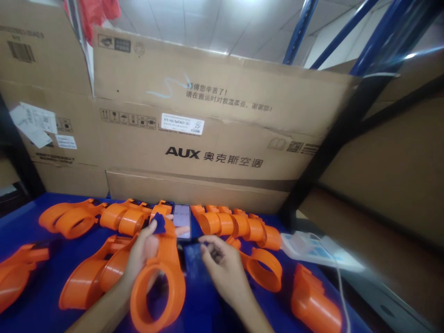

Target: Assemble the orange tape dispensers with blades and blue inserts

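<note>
My left hand (145, 249) is wrapped round the upper part of an orange plastic tape dispenser (173, 249) and holds it up in front of me, its big ring hanging down. A dark blue piece (159, 223) sits at the top end, near my thumb. To its right, my right hand (222, 259) has its fingers curled in a pinch on a small dark strip (192, 241) beside the dispenser; what exactly the strip is I cannot make out. Another orange dispenser (265, 270) lies just beyond my right hand.
More orange dispensers stand in a row (239, 225) and in groups to the left (83, 277) on the blue table (194, 305). A phone (182, 221) leans at the back before a cardboard wall (222, 134). At right are a white tray (312, 249) and a cable (340, 286).
</note>
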### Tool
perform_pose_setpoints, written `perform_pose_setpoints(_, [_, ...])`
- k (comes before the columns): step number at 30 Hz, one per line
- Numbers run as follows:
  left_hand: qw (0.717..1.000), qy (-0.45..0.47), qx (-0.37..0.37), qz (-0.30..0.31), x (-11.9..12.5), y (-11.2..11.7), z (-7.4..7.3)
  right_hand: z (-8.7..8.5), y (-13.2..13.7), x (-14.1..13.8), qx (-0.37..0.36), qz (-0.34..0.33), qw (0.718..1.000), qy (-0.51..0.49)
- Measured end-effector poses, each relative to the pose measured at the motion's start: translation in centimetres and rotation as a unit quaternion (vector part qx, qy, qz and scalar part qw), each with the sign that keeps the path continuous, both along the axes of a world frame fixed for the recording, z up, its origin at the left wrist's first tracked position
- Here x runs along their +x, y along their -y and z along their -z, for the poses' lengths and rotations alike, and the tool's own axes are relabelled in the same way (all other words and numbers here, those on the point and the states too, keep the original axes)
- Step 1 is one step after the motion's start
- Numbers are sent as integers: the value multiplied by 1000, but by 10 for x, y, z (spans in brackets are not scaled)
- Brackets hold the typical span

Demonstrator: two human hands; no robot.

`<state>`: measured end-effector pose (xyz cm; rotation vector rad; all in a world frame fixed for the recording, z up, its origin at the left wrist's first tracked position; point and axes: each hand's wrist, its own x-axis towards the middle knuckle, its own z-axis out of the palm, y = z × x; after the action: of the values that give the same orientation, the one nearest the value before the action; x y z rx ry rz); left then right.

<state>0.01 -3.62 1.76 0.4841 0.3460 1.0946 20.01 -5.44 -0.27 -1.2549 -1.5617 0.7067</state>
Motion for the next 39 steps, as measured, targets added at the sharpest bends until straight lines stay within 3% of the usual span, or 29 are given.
perform_pose_setpoints(4, [998, -59, 9, 21, 16, 13, -9, -7, -2, 1, 31, 50, 992, -115])
perform_pose_setpoints(9, [996, -74, 25, 47, 26, 22, -15, -9, 0, -3, -6, 12, 981, -192])
perform_pose_setpoints(18, [997, -61, 6, 35, 27, 16, -6, -22, 9, -9, -24, -142, 984, -107])
perform_pose_setpoints(24, [996, -82, 25, 13, 25, 18, -3, -15, 7, -2, -15, -86, 985, -147])
perform_pose_setpoints(31, [980, -146, 84, -108, 24, 16, 9, -20, 8, 10, 41, -92, 986, -131])
perform_pose_setpoints(39, [974, -170, 96, -119, 22, 17, 4, -22, 7, 11, 49, -92, 989, -109])
